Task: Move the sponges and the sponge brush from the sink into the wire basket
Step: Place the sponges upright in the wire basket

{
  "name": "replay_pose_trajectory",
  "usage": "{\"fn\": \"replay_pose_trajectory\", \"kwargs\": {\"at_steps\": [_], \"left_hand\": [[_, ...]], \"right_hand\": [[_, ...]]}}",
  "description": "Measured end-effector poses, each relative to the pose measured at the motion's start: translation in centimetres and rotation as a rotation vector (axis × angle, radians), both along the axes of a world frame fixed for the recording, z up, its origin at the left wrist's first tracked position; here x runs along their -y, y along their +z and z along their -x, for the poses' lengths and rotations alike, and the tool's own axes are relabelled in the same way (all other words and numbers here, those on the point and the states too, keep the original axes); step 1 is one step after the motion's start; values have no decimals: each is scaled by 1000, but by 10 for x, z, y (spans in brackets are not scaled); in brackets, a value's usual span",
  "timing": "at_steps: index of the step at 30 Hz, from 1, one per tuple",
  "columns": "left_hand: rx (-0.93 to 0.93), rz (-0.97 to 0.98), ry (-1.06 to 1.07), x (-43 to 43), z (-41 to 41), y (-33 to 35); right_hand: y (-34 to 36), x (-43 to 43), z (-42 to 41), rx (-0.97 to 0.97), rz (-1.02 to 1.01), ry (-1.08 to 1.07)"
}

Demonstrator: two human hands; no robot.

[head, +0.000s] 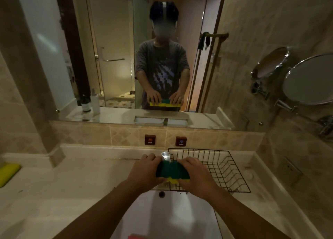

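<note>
Bathroom table w/ sink (180, 217): left hand (146, 172) & right hand (195, 175) each keep a grip clamped on the sponges (171, 170), held just over wire basket (225, 170) edge, prob. to drop both in together.

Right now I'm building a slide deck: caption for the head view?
Both hands, left hand and right hand, carry green-and-yellow sponges above the sink toward the wire basket.
</note>
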State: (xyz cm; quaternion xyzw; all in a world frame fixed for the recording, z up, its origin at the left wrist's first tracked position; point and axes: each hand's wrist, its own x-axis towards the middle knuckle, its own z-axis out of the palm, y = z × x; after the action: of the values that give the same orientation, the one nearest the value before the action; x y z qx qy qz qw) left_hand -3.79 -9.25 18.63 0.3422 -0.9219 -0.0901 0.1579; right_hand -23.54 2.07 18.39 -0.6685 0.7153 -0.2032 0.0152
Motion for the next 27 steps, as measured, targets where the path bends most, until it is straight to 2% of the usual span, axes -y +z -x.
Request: {"fn": "replay_pose_trajectory", "kwargs": {"at_steps": [12, 20, 27], "left_hand": [[22, 7, -79, 3, 36, -6], [11, 11, -69, 10, 96, -8], [81, -44, -52, 24, 158, -24]], "right_hand": [[-1, -11, 24, 31, 10, -59], [-4, -2, 81, 26, 3, -90], [-24, 16, 150, 96, -23, -43]]}}
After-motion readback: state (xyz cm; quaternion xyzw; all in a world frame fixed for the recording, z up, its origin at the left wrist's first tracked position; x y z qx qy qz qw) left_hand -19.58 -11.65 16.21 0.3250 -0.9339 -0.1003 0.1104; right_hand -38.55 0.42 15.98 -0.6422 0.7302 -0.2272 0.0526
